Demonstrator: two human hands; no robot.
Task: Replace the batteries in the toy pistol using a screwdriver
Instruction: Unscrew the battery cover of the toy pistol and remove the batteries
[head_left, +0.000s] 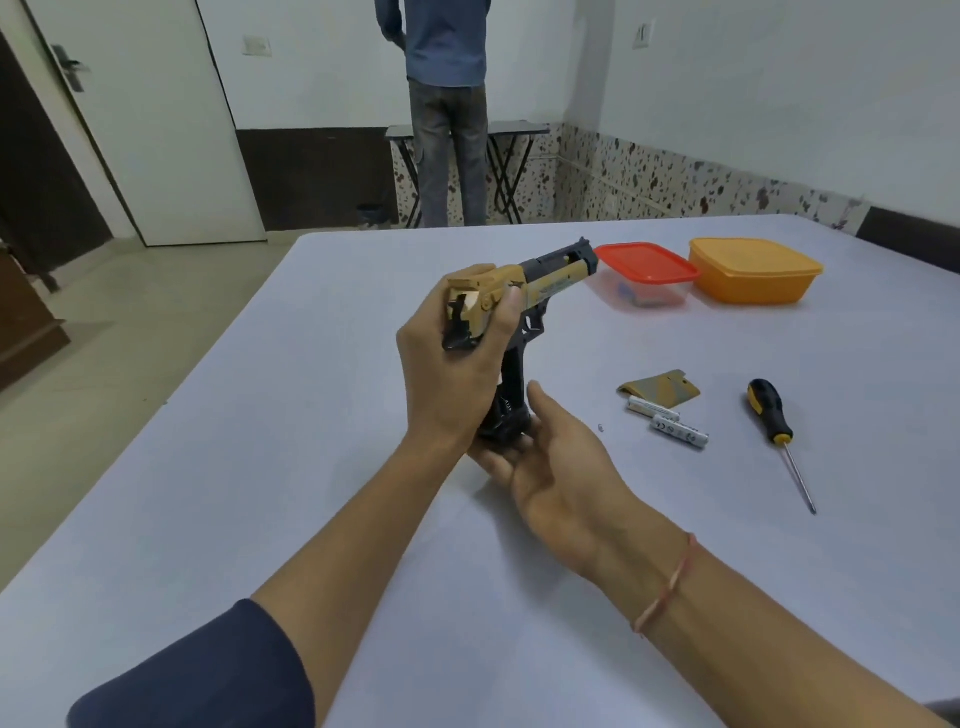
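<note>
A tan and black toy pistol (550, 275) is held above the table, barrel pointing away to the right. My left hand (452, 374) grips its rear and upper grip. My right hand (556, 457) lies palm-up under the butt of the grip, fingers relaxed and touching it. The grip's side is uncovered. Its tan cover plate (662, 388) lies on the table to the right. Two white batteries (675, 423) lie next to the plate. A black and yellow screwdriver (779, 434) lies further right, and a tiny screw (601, 427) rests near my right hand.
A clear box with a red lid (647, 273) and an orange lidded box (753, 270) stand at the back right of the pale table (260, 467). A person (447, 104) stands beyond the table beside a small folding table (514, 156).
</note>
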